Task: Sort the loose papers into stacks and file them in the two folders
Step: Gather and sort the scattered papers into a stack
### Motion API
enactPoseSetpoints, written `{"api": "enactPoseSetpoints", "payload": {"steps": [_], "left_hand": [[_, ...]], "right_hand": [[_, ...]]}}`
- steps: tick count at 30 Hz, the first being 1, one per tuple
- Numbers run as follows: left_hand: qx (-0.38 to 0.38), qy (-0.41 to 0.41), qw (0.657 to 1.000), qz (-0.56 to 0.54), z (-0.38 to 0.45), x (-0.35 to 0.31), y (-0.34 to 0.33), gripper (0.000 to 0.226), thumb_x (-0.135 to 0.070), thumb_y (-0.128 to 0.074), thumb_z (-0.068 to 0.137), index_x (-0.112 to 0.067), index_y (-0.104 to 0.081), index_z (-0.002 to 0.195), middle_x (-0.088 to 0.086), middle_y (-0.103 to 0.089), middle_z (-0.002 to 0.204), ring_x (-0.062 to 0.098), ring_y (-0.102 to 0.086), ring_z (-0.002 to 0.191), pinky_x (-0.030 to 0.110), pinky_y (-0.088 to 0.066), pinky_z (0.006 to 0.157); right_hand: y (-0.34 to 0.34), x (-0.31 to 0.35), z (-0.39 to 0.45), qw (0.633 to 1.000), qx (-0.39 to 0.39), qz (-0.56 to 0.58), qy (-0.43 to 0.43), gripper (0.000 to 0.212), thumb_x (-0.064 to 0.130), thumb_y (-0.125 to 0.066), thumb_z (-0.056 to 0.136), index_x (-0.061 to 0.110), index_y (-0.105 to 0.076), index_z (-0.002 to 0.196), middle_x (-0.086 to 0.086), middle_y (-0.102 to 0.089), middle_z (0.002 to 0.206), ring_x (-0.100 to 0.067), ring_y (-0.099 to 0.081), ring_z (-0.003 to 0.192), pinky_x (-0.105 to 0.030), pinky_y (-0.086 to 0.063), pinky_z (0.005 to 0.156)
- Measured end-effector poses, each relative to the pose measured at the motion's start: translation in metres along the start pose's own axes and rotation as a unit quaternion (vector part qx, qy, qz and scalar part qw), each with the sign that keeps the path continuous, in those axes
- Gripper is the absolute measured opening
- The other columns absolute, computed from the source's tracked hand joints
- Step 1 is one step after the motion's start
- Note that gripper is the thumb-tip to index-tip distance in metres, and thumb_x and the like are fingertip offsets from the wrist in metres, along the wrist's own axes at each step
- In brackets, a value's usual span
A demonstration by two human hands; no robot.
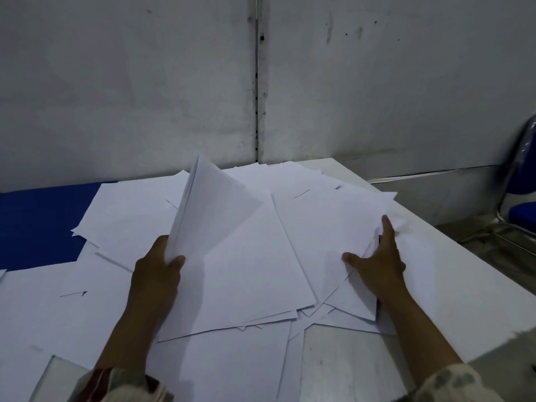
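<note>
Patterned sleeves [121, 384] fill the bottom corners. Our left hand [158, 271] pinches a gathered sheaf [208, 216], tilted up at frame centre, probably to start a stack. Our right hand [377, 262] lies splayed, fingers straight, on the loose papers [327, 227], apparently pinning them. A blue folder [37, 224] shows at left; the table [452, 309] at right.

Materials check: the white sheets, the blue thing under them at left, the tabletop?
White sheets: thin matte paper; the bunch gripped by the left hand bends and fans. Blue thing: flat, even colour, probably a card or plastic folder; which one is unclear. Tabletop: hard, smooth white surface, likely laminate, with grey scuffs at the near edge.
</note>
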State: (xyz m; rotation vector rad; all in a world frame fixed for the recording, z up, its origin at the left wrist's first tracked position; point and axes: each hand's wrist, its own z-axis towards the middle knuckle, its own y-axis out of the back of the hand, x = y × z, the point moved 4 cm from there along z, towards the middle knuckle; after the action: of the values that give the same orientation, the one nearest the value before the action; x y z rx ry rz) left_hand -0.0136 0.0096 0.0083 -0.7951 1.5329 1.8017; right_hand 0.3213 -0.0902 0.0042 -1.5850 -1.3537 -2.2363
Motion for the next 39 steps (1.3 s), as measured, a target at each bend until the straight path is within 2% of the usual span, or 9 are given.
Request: {"api": "enactPoseSetpoints", "payload": {"steps": [4,7,13,21,26,29,33,36,39], "left_hand": [[0.003,-0.006,1.000,0.003,0.000,0.000,-0.001,0.032,-0.012,-0.048,0.093,-0.007,-0.046,0.124,0.019,-0.058,0.114,0.025,-0.045,0.084,0.031,-0.037,0.077],[0.002,0.003,1.000,0.003,0.000,0.001,-0.001,0.035,-0.012,-0.049,0.093,-0.008,-0.044,0.127,0.019,-0.057,0.115,0.026,-0.046,0.086,0.032,-0.039,0.077],[0.004,-0.009,1.000,0.014,0.000,0.001,-0.001,0.034,-0.013,-0.048,0.093,-0.007,-0.045,0.126,0.019,-0.058,0.114,0.027,-0.047,0.086,0.032,-0.038,0.078],[0.005,-0.001,1.000,0.022,0.000,0.000,-0.001,0.037,-0.015,-0.048,0.094,-0.007,-0.044,0.129,0.021,-0.057,0.119,0.040,-0.054,0.104,0.043,-0.045,0.088],[0.006,0.003,1.000,0.022,-0.001,-0.001,-0.001,0.038,-0.015,-0.047,0.094,-0.006,-0.043,0.130,0.020,-0.057,0.120,0.038,-0.054,0.103,0.042,-0.044,0.087],[0.003,0.001,1.000,0.011,-0.002,0.000,-0.001,0.038,-0.016,-0.047,0.094,-0.007,-0.042,0.131,0.019,-0.056,0.119,0.031,-0.051,0.095,0.040,-0.044,0.086],[0.003,0.008,1.000,0.017,-0.001,0.000,-0.002,0.038,-0.016,-0.048,0.094,-0.007,-0.042,0.130,0.020,-0.056,0.119,0.034,-0.053,0.099,0.038,-0.042,0.084],[0.003,0.005,1.000,0.016,0.000,0.001,-0.002,0.036,-0.016,-0.048,0.094,-0.007,-0.043,0.129,0.020,-0.058,0.114,0.028,-0.049,0.088,0.033,-0.040,0.078],[-0.003,-0.005,1.000,0.024,0.001,0.002,0.000,0.036,-0.015,-0.047,0.094,-0.006,-0.044,0.128,0.020,-0.059,0.111,0.027,-0.049,0.085,0.032,-0.040,0.076]], "right_hand": [[-0.006,0.011,-0.002,0.988,0.053,-0.145,-0.013,0.088,0.039,-0.069,0.078,0.029,-0.015,0.147,-0.013,-0.036,0.144,-0.029,-0.024,0.136,-0.041,-0.018,0.109],[-0.003,0.021,0.002,0.968,0.048,-0.246,0.030,0.069,0.041,-0.062,0.083,0.028,-0.030,0.143,-0.001,-0.036,0.147,-0.023,-0.018,0.140,-0.039,-0.016,0.109],[0.002,0.020,0.021,0.998,0.008,-0.041,0.041,0.074,0.003,-0.065,0.082,0.015,-0.028,0.145,-0.007,-0.028,0.150,-0.027,-0.036,0.133,-0.035,-0.033,0.106],[0.004,0.002,0.032,0.985,-0.049,0.166,-0.002,0.065,0.008,-0.062,0.086,0.014,-0.032,0.144,-0.015,-0.046,0.139,-0.029,-0.047,0.123,-0.032,-0.037,0.100],[0.000,-0.003,0.041,0.974,-0.037,0.218,-0.039,0.076,0.008,-0.066,0.084,0.007,-0.023,0.146,-0.001,-0.056,0.116,-0.018,-0.049,0.102,-0.033,-0.039,0.095],[0.000,0.002,0.045,0.985,-0.042,0.165,0.008,0.047,0.003,-0.063,0.083,0.007,-0.051,0.129,-0.016,-0.060,0.122,-0.023,-0.054,0.096,-0.032,-0.043,0.086],[-0.004,0.005,0.047,0.995,-0.062,0.065,0.041,0.045,0.013,-0.071,0.078,0.005,-0.058,0.121,-0.014,-0.046,0.137,-0.032,-0.045,0.125,-0.039,-0.037,0.102],[-0.007,0.003,0.043,0.991,-0.077,-0.106,0.037,0.040,0.026,-0.066,0.083,0.002,-0.063,0.115,-0.013,-0.039,0.144,-0.032,-0.034,0.133,-0.042,-0.030,0.105],[-0.008,0.010,0.041,0.993,-0.085,-0.067,0.050,0.029,0.019,-0.049,0.093,-0.003,-0.058,0.108,-0.021,-0.056,0.122,-0.038,-0.049,0.114,-0.039,-0.038,0.090]]}}
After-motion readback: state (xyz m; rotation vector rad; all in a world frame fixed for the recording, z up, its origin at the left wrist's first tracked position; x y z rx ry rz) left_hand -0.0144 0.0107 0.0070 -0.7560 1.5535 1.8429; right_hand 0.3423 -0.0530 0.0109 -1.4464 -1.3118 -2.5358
